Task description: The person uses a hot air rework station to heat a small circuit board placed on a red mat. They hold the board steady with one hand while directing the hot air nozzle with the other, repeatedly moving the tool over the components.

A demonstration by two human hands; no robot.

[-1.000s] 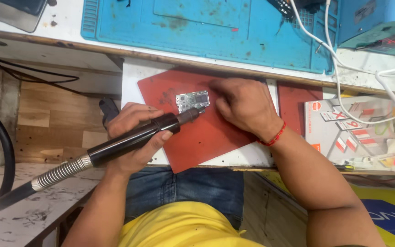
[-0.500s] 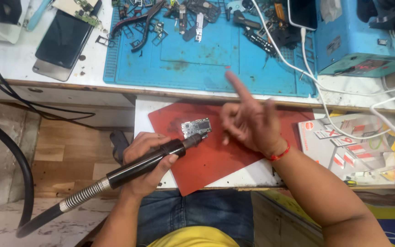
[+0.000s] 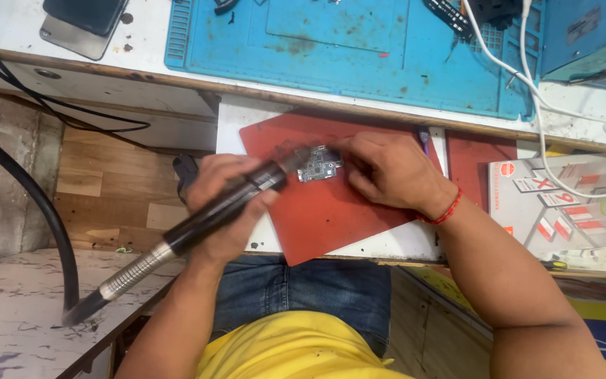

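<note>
1. Board point(image 3: 319, 167), small and thin, lies flat on my red mat point(image 3: 331, 217) near the mat's far left part. I judge it light, stiff and fragile, its face crowded with tiny parts, so it should be taken by its bare edges and never pressed on top.

2. My right hand point(image 3: 387, 172) comes in from the right and rests on the mat, fingertips together on the board's right edge, pinning it in place. The wrist lies low, forearm running back to the near right, a red thread point(image 3: 445, 210) round the wrist.

3. My left hand point(image 3: 226, 207) is clamped round a black tool point(image 3: 229, 203), held like a thick pen. Its tip points far and right and meets the board's left edge; I cannot tell whether it touches. Its ribbed metal tail point(image 3: 131, 270) slants to the near left and joins a black hose point(image 3: 36, 203).

4. The tool looks heavy at the tail and smooth along the barrel, so I judge that a full-fist grip near the front suits it, as here.

5. The mat sits on a white shelf point(image 3: 236, 119) below the bench edge. Far of it lies a blue mat point(image 3: 331, 42); far left, a phone point(image 3: 82, 21). White cables point(image 3: 548, 140) trail over a printed box point(image 3: 562, 203) at right.
</note>
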